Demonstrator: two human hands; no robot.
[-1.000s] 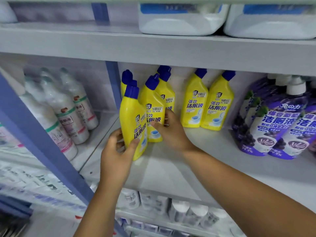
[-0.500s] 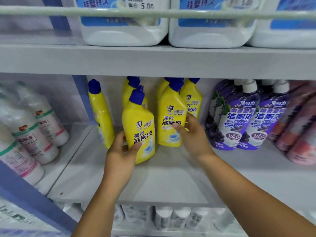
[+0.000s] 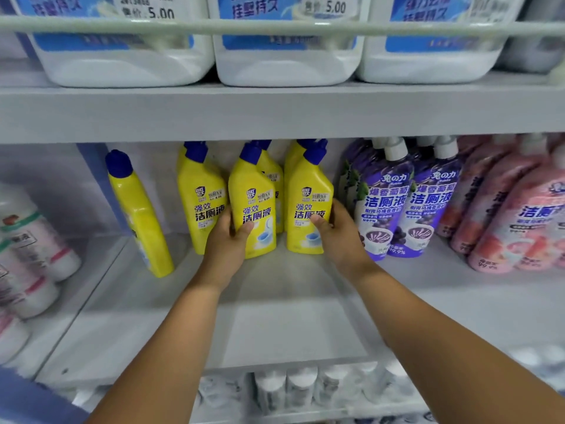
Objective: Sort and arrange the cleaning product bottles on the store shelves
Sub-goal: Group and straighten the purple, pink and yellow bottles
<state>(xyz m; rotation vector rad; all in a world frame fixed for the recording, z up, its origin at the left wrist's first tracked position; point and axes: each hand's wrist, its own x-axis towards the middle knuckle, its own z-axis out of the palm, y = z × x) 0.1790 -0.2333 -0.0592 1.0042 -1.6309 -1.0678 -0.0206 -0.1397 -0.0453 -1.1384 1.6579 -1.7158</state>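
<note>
- Yellow toilet-cleaner bottles with blue caps stand in a cluster on the middle shelf, and I take the purple bottles as my landmark.
- My right hand has its grip curled round the front yellow bottle just left of the purple bottles, thumb across its label.
- My left hand grips the centre yellow bottle, one place further left of the purple bottles.
- Another labelled yellow bottle stands left again, with more behind these in a second row.
- Far left of the purple bottles, a lone yellow bottle leans side-on, apart from the group.
- I judge the front row roughly half formed: three face forward, but the leaning one needs turning and closing up.
</note>
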